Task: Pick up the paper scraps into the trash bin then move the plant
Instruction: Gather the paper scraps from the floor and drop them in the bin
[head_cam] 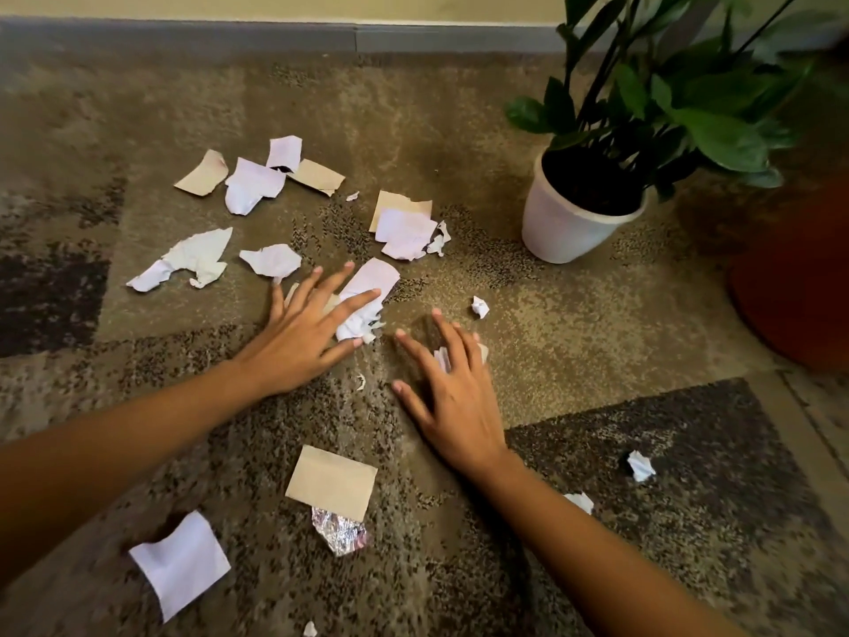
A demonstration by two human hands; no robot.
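Note:
Several torn white and tan paper scraps lie scattered on a brown patterned carpet (459,131). My left hand (305,335) is spread flat, fingers apart, partly over a white scrap (370,282). Just right of it, my right hand (452,395) is also spread, with a small scrap (442,358) showing under its fingers. A tan rectangle (331,481) and a foil piece (340,531) lie between my forearms, and a white piece (180,563) lies under my left forearm. The plant (652,98) stands in a white pot (563,223) at the right. No trash bin is in view.
A reddish-brown rounded object (795,278) stands at the right edge, close to the pot. A grey baseboard (275,36) and a pale wall run along the far side. Small crumpled bits (640,465) lie at the right on a darker carpet patch.

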